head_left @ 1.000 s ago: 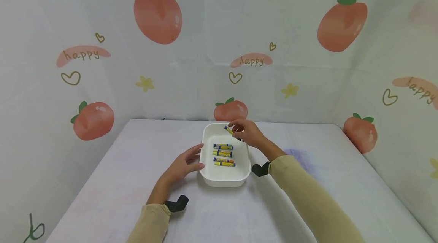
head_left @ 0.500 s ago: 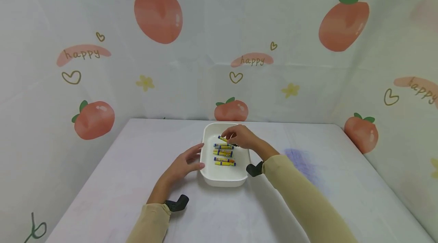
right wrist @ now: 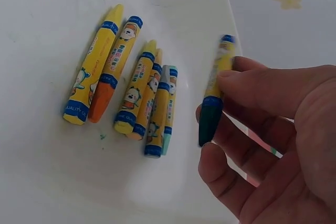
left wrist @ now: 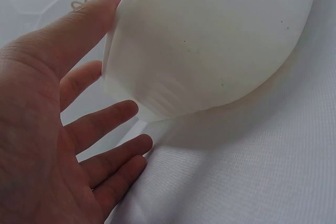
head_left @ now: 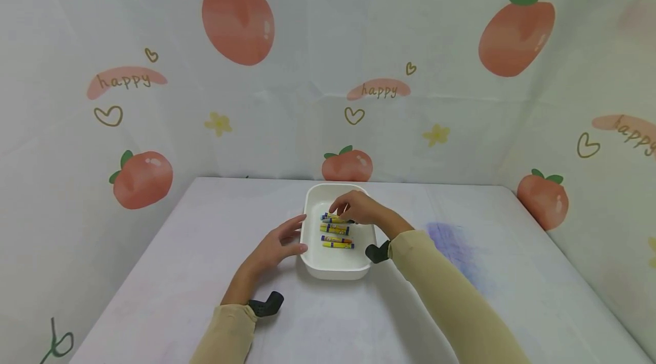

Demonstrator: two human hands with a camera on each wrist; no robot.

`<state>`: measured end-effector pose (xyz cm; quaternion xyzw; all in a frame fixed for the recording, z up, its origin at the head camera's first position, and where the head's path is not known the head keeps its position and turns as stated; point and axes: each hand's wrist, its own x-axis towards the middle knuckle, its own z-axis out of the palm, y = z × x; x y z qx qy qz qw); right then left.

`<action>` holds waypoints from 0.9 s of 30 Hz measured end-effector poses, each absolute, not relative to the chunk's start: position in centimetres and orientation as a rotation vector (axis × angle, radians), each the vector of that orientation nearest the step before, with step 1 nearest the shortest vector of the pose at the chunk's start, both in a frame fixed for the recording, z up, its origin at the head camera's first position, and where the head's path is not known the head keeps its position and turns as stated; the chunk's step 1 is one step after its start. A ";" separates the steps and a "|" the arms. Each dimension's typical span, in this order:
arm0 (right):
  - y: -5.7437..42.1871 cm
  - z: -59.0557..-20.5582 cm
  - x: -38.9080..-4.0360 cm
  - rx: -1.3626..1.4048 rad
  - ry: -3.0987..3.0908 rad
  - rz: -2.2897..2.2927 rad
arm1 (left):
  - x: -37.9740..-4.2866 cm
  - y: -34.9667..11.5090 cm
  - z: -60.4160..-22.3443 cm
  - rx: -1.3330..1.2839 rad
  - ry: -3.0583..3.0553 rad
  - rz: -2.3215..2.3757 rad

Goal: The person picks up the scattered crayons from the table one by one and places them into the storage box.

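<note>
From where I stand, the person's right hand (head_left: 361, 207) is bent over the far half of a white plastic tray (head_left: 338, 274); its thumb and fingers pinch a dark green crayon (right wrist: 214, 94) in a yellow wrapper with blue bands, the green tip showing below the thumb; that crayon is just beyond the far end of a row of others and a small gap parts it from them; whether it touches the tray's floor I cannot tell.

The row lies inside the tray in three pairs; nearest the person are a yellow crayon (right wrist: 92, 69) and an orange crayon (right wrist: 114, 69), side by side with their tips at opposite ends; next come a pale yellow crayon (right wrist: 136, 86) and a pale orange crayon (right wrist: 150, 95), close together; last, a grey-tipped crayon (right wrist: 159, 114) overlaps the view of a mint-green crayon (right wrist: 172, 95).

The left hand (head_left: 277, 247) rests at the tray's left side, fingers spread and relaxed; the thumb meets the rim, and nothing is gripped there.

Under it all is a white cloth (head_left: 230, 204) with a purple smudge (head_left: 452, 247) to the right; behind hangs a backdrop (head_left: 307, 22) printed with peaches and "happy".
</note>
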<state>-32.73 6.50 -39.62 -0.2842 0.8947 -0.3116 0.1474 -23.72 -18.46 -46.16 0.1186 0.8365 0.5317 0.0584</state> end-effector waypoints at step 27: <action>11.5 -38.1 -32.5 -0.628 2.759 -1.061 | -23.9 -18.5 -46.4 0.396 2.561 1.589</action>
